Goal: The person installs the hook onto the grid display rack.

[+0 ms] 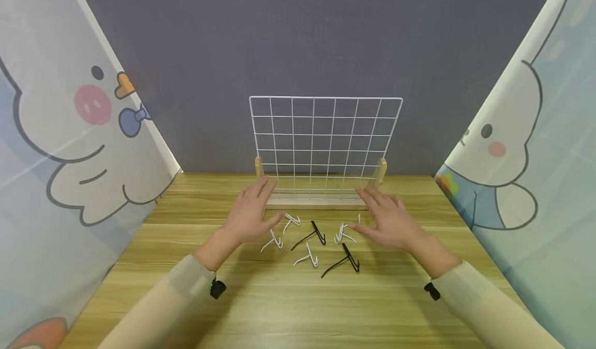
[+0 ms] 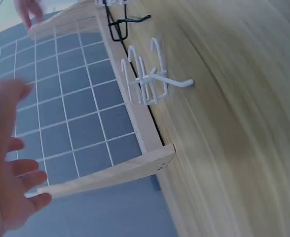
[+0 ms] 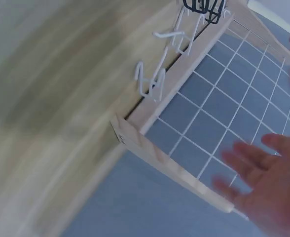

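Observation:
A white wire grid panel [image 1: 326,132] stands upright in a wooden base [image 1: 316,204] with a short post at each end. My left hand [image 1: 251,209], fingers extended, hovers by the left post. At the right end my right hand [image 1: 391,217] is held likewise, thumb spread from the fingers. Neither hand holds anything. Between them on the table lie several white wire hooks [image 1: 307,257] and two black hooks, a rear one [image 1: 317,232] and a front one [image 1: 346,258]. My right thumb overlaps the rightmost white hooks [image 1: 342,233] in the head view.
Under everything is a wood-grain table [image 1: 298,307]. Behind it rises a dark grey wall [image 1: 298,39]. Cartoon-printed curtains flank the table, one at left [image 1: 56,132] and one at right [image 1: 549,147]. A black wrist strap piece [image 1: 217,288] hangs under my left sleeve.

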`<state>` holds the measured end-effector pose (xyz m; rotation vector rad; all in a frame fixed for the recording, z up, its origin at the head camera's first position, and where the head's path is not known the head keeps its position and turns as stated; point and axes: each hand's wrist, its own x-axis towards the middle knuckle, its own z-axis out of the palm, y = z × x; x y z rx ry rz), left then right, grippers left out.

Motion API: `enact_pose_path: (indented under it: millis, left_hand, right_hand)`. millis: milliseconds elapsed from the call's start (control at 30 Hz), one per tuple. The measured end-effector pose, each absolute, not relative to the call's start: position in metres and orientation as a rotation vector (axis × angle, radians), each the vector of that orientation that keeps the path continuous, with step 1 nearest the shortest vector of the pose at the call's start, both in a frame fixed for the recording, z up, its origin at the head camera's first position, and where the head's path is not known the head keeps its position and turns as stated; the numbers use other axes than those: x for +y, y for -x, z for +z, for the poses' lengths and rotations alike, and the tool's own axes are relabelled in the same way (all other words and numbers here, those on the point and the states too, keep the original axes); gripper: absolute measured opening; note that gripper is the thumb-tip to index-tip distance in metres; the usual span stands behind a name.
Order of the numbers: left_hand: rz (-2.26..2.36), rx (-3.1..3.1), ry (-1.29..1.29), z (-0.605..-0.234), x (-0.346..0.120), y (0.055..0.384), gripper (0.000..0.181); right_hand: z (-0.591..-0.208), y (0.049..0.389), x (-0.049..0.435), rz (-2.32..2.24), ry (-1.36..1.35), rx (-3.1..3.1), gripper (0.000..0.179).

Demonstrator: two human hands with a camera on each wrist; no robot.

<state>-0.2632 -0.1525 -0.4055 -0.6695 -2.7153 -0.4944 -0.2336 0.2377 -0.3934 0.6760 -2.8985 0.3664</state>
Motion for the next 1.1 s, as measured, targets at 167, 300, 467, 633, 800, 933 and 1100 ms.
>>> enact_pose_path:
  millis: [167,300,467,633,800,933,1100]
  left_hand:
    - [-1.048,-2.42,0.513,-0.402,-0.159,0.281,0.055]
    - [-1.365,-2.233,0.367,-0.399,-0.166,0.305,0.044]
    - [-1.517,-2.187,0.248,-0.395,-0.175,0.333,0.045]
    - [-1.651,-2.188,0.241,-0.397,-0.18,0.354,0.051]
    - [-1.881,-2.122,0.295,-0.403,-0.179,0.371,0.046]
    - [-2.014,-2.067,0.303,-0.406,-0.175,0.377,0.044]
    - [-2.043,-2.076,0.319,-0.405,-0.17,0.378,0.042]
  right_hand:
    - [-0.401,0.233,0.245,0.672,-0.64,-2.768,0.044]
    - [-0.411,0.234,0.252,0.763,-0.637,-2.674,0.028]
    - [-0.421,0.233,0.257,0.805,-0.642,-2.622,0.025]
    - [-0.431,0.234,0.262,0.865,-0.621,-2.658,0.026]
    - [-0.44,0.236,0.266,0.948,-0.592,-2.663,0.028]
    - [-0.444,0.238,0.268,0.969,-0.59,-2.656,0.03]
    - [-0.448,0.241,0.268,0.987,-0.587,-2.665,0.031]
